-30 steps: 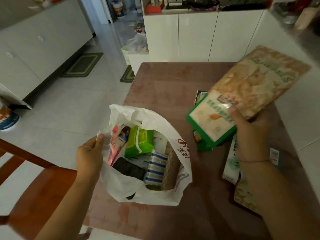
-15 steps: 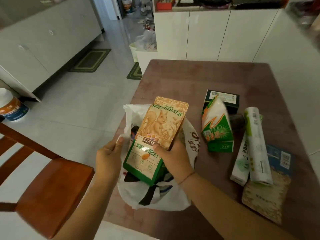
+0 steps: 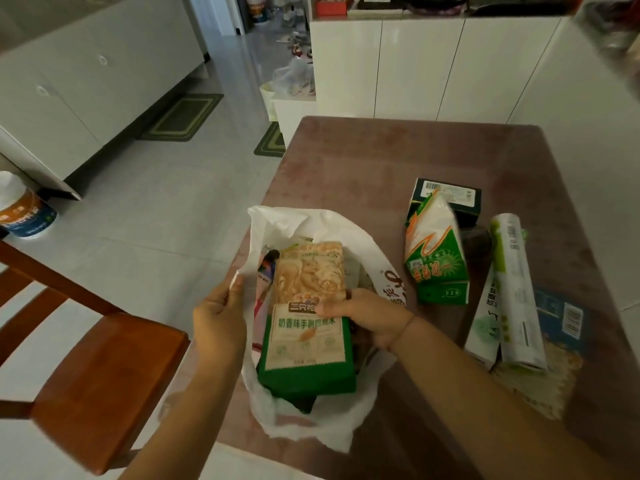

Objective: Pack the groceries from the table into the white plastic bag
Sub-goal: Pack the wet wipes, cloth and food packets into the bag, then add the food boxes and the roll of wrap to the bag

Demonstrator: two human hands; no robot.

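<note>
The white plastic bag (image 3: 298, 221) stands open at the near left corner of the brown table (image 3: 381, 161). My left hand (image 3: 220, 315) grips the bag's left rim. My right hand (image 3: 372, 317) holds a tan and green snack pouch (image 3: 308, 327) by its right edge, lying across the bag's mouth and partly inside. Other packed items show only as slivers beside the pouch. On the table to the right lie a green and white packet (image 3: 436, 254), a dark green box (image 3: 450, 195), a white roll (image 3: 516, 292), a long white box (image 3: 485, 327) and a flat blue-topped pouch (image 3: 557, 341).
A wooden chair (image 3: 97, 368) stands close on the left of the table. A white and orange tub (image 3: 24, 209) sits on the tiled floor at far left. White cabinets (image 3: 415, 64) stand behind the table, with green mats (image 3: 183, 117) on the floor.
My right hand carried the snack pouch from above the table's right side over to the bag, then lowered it into the mouth. The left hand kept hold of the bag's rim.
</note>
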